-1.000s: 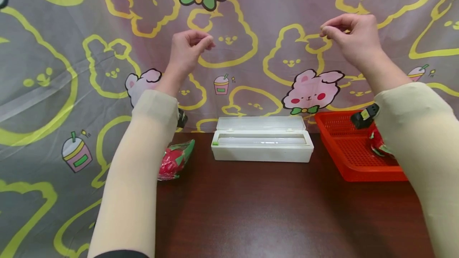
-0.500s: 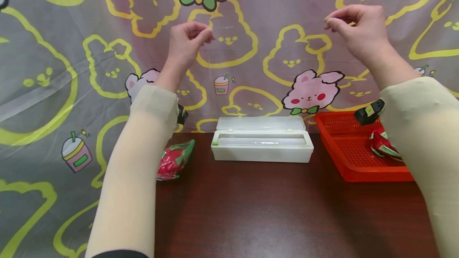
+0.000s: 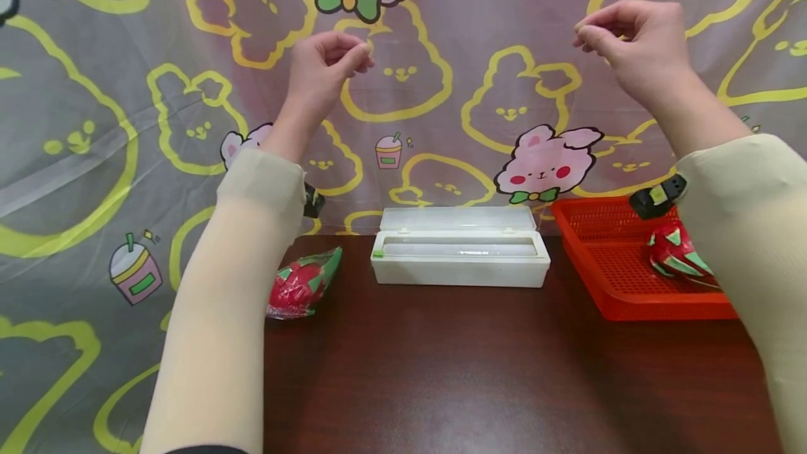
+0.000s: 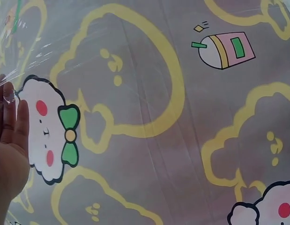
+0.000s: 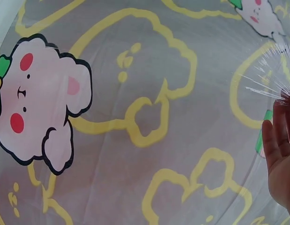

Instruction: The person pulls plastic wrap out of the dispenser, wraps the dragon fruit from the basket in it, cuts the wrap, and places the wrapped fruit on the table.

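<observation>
A sheet of clear cling film [image 5: 271,77] hangs between my raised hands, and creases fan out from the fingertips in the right wrist view. My left hand [image 3: 323,67] pinches one corner between thumb and fingers. The other corner is pinched by my right hand [image 3: 652,40], level with the left and well apart from it. Both hands are high in front of the patterned curtain, far above the table. Below them stands a white cling film box [image 3: 460,273], its lid [image 3: 457,218] raised and a roll [image 3: 460,249] inside.
On the dark wooden table [image 3: 441,363], a film-wrapped dragon fruit [image 3: 299,287] lies left of the box, partly behind my left arm. A red plastic basket [image 3: 637,308] at the right holds a dragon fruit [image 3: 671,251] partly covered by my right sleeve. The curtain [image 3: 429,118] hangs behind the table.
Both hands have risen and spread slightly farther apart, still pinching the cling film. The box, basket and fruit stay in place.
</observation>
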{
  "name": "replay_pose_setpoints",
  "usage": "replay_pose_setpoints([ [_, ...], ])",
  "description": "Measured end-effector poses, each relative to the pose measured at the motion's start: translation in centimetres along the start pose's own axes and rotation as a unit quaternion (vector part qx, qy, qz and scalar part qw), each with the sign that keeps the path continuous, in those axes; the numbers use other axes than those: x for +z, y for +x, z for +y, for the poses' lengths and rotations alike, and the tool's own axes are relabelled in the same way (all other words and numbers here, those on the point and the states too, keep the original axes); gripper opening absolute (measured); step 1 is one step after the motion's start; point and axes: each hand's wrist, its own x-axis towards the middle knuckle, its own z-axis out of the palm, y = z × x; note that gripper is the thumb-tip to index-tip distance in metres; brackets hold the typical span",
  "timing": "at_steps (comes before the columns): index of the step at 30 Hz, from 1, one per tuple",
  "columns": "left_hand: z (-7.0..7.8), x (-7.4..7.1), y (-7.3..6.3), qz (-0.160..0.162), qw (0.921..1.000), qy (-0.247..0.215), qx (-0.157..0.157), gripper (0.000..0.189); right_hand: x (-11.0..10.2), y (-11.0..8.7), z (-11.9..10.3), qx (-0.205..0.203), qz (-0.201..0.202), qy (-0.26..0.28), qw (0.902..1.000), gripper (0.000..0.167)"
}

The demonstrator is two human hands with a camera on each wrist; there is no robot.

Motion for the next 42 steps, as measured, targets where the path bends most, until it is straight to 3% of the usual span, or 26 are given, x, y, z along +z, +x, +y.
replay_pose_setpoints([
  [9, 0.1, -0.7, -2.4, -0.011, 0.9999, -0.007, -0.006, 0.022, -0.7, -1.8, -0.2, -0.014, -0.021, 0.052, 0.9983, 0.017],
  [16, -1.1, -0.4, -4.5, -0.030, 0.9995, -0.005, -0.008, 0.017, -0.6, -3.4, 0.7, -0.027, -0.045, 0.036, 0.9980, 0.018],
  [22, -1.2, 0.1, -6.2, -0.065, 0.9975, -0.021, -0.015, 0.015, -0.7, -5.1, 1.5, -0.025, -0.057, -0.004, 0.9981, 0.010],
  [29, -1.5, 0.4, -8.0, -0.092, 0.9950, -0.022, -0.030, 0.014, -0.9, -7.0, 2.1, -0.012, -0.073, 0.025, 0.9970, 0.008],
  [35, -2.0, 0.2, -10.3, -0.123, 0.9921, -0.018, -0.014, 0.014, -1.2, -9.0, 2.3, 0.002, -0.102, 0.040, 0.9940, 0.009],
  [42, -2.9, 0.2, -14.0, -0.143, 0.9872, -0.060, -0.037, 0.012, -1.0, -12.0, 3.1, -0.001, -0.152, 0.026, 0.9880, 0.013],
])
